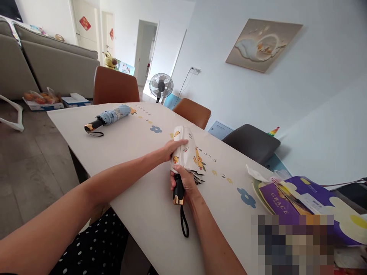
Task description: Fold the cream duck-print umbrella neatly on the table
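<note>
1. Clamped on a white folded fabric umbrella printed with yellow cartoon figures [183,159], my left grip [171,150] lays its thumb across the upper canopy; most of its other fingers are hidden.
2. Just nearer to me, my right grip [185,181] is closed around the same umbrella, where the canopy meets its black handle with copper-coloured trim [178,188]. A black strap loop [186,236] hangs from the handle's end.
3. Far left, beyond the surface, I see a grey sofa [57,61].
4. On the left of the white, flower-printed surface [114,149] lies a light-blue folded umbrella [116,114], its black handle towards the left edge, well apart from my hands.
5. Past the far edge stand a brown chair [116,86] and a black round fan [161,84].
6. I have the white umbrella over the middle of the surface; whether it rests there, I cannot tell.
7. Right of it are a dark grey chair [252,143] and, on the surface, a purple box lettered GRACE [275,199].
</note>
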{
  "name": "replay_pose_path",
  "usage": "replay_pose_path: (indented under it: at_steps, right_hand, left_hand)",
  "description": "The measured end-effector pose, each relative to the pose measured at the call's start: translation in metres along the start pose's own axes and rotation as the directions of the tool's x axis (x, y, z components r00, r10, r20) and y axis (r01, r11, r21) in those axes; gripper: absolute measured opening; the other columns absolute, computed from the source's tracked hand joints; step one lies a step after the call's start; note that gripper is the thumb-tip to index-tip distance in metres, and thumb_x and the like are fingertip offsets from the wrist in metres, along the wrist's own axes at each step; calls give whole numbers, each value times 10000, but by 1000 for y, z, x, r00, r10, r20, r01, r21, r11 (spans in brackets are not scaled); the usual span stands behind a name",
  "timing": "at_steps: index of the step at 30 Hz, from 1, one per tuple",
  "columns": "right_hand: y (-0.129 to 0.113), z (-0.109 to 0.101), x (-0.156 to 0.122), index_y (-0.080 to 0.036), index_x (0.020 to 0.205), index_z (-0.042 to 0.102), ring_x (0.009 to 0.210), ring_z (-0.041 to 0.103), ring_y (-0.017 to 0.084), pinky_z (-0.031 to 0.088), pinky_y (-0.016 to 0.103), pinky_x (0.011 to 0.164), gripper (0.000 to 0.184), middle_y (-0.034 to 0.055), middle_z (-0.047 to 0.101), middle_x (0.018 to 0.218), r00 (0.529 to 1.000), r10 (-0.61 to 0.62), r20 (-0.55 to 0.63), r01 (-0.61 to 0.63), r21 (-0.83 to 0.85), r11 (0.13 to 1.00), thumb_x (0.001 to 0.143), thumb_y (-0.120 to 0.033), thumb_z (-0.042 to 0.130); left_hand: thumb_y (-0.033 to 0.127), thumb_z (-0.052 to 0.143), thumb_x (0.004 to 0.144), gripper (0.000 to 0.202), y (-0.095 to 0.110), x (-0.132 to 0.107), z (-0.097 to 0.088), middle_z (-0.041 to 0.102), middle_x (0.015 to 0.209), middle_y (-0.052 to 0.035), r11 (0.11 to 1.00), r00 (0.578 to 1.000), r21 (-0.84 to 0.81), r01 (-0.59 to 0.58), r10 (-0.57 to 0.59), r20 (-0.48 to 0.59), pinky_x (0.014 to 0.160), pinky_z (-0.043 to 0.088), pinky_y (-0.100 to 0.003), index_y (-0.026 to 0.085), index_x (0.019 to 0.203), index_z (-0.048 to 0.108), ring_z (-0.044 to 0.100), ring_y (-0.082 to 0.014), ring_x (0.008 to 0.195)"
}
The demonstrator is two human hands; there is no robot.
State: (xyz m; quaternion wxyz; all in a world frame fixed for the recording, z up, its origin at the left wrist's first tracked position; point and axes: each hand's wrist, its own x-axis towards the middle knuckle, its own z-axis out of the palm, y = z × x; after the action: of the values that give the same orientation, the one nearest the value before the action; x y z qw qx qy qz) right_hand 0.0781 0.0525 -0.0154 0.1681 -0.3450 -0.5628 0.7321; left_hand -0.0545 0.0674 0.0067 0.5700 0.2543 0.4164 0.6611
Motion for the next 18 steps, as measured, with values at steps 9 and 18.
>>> replay_pose_path:
  at_steps: [9, 18]
  right_hand:
    - [-1, 7, -1, -123, 760, 586, 326, 447, 98, 417, 228, 326, 309, 3, 562, 475, 997, 25, 74, -28, 40, 999, 720, -429, 584]
    - [-5, 22, -7, -140, 793, 573, 316, 402, 47, 350, 189, 279, 230, 11, 625, 657, 997, -22, 71, 6, 224, 975, 677, -322, 652]
  left_hand:
    - [289, 633, 677, 397, 14, -3, -15, 684, 824, -107, 949, 998, -311, 51, -40, 42, 769, 518, -397, 111, 1027, 578, 652, -247, 782]
    - [385, 614, 679, 400, 13, -2, -22, 680, 779, -99, 949, 989, -288, 130, -103, 107, 743, 514, -387, 115, 974, 595, 649, -248, 746]
